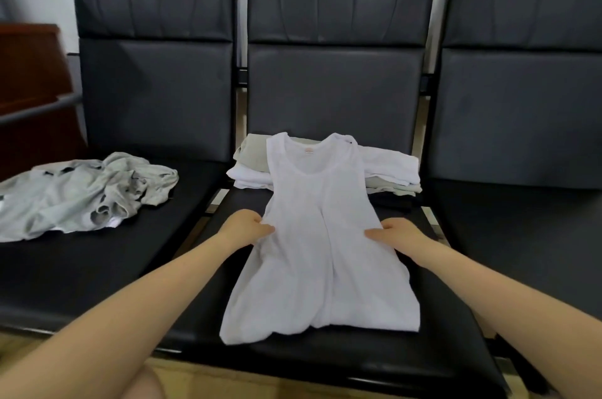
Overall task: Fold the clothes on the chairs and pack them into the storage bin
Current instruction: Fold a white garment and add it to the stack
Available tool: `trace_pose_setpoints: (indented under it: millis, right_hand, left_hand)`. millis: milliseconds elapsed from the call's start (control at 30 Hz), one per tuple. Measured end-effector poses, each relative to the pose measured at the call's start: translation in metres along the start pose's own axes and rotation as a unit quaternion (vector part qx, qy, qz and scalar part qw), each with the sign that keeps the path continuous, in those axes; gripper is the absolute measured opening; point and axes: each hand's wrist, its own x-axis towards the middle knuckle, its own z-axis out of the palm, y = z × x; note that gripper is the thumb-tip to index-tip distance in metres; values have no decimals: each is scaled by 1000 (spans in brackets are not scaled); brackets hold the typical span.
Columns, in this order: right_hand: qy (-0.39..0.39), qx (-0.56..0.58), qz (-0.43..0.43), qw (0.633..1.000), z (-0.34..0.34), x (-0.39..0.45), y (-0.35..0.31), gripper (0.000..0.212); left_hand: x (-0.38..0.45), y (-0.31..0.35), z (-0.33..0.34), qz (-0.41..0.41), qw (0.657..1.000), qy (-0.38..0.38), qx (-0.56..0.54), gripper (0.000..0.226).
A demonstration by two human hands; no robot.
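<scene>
1. Lower centre of the frame: a white tank top (pixel 322 255) lies front-up on the middle chair seat (pixel 407 356), its sides already folded in toward the centre line, hem nearest the camera.
2. Mid-frame: the left hand (pixel 247 226) pinches the garment's left edge at the waist; the right hand (pixel 395 231) rests on its right edge, fingers laid along the cloth, though whether they pinch it cannot be told. The hands stand well apart.
3. Behind, the top's straps overlap a stack of folded clothes (pixel 387 167) in white and beige at the back of the same seat.
4. Left of frame: crumpled grey garments (pixel 81 193) lie unfolded on the neighbouring seat.
5. Progress: seemingly past halfway on folding; this fold is unfinished, the grey pile untouched, and no storage bin is in view.
6. A small neck label (pixel 308 151) is too blurred to read.
</scene>
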Motion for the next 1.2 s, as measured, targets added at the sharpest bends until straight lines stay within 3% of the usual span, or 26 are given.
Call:
trace_pose_setpoints:
  millis: [67, 133, 233, 333, 400, 467, 567, 633, 700, 800, 967, 1100, 1200]
  right_hand:
    - [-18, 24, -4, 1000, 6, -4, -2, 17]
    - [-17, 91, -16, 996, 11, -9, -9, 14]
    - [17, 244, -21, 969, 8, -14, -22, 6]
    - [94, 370, -8, 924, -5, -9, -30, 7]
    - [124, 411, 9, 903, -12, -1, -29, 16]
    - [122, 418, 20, 900, -12, 4, -25, 32]
    - [75, 345, 14, 936, -5, 10, -18, 24]
    - [50, 209, 13, 977, 1, 9, -12, 27]
    - [42, 110, 29, 993, 3, 5, -8, 43]
    - [29, 64, 83, 994, 0, -9, 0, 58]
    - [-56, -74, 91, 991, -5, -43, 4, 35]
    - [-109, -159, 67, 979, -5, -67, 5, 26]
    - [-126, -178, -3, 976, -3, -79, 8, 24]
  left_hand:
    - [-6, -3, 7, 8, 1000, 11, 2, 46]
    - [-10, -2, 9, 10, 994, 37, -104, 34]
    - [-6, 2, -8, -37, 933, 125, -335, 18]
    - [-1, -6, -29, -97, 888, 181, -412, 23]
    - [4, -17, -32, -115, 894, 176, -395, 27]
    - [5, -30, -31, -112, 927, 154, -322, 27]
    - [1, -37, -27, -76, 961, 159, -215, 13]
    - [-6, -40, -23, -78, 970, 168, -155, 34]
    - [-14, -42, -21, -103, 974, 173, -106, 57]
    - [-34, -46, -25, -119, 978, 140, -97, 66]
    - [-76, -44, -30, -117, 993, 10, -11, 55]
    - [-103, -39, -24, -107, 990, -55, 71, 44]
    - [-113, -42, -16, -37, 988, -55, 136, 42]
